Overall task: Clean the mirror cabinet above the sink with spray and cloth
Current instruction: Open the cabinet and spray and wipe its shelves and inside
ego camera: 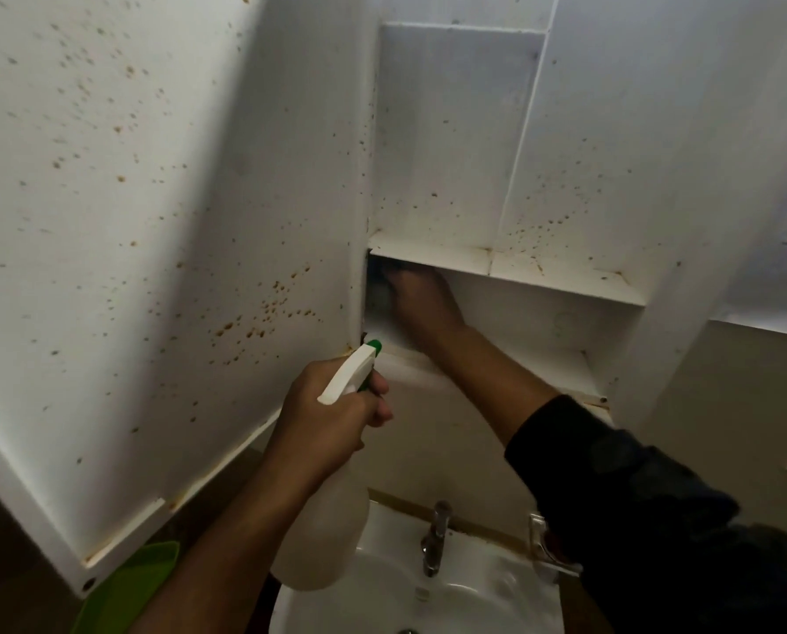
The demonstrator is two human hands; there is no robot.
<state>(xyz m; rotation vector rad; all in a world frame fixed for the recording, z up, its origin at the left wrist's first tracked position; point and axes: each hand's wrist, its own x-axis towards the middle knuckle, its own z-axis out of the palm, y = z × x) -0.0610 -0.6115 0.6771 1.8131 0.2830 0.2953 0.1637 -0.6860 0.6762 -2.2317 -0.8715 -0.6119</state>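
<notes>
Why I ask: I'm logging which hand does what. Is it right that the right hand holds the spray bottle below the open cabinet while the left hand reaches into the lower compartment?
Not quite: the hands are swapped. In the head view the left hand holds the spray bottle below the open cabinet, while the right hand reaches into the lower compartment.

Head camera, single wide-angle view.
It sat on my head, close to the open cabinet point(497, 286), faced forward and tilted upward into its shelves, with the sink point(487, 592) at the lower edge. I wore no second camera.
</notes>
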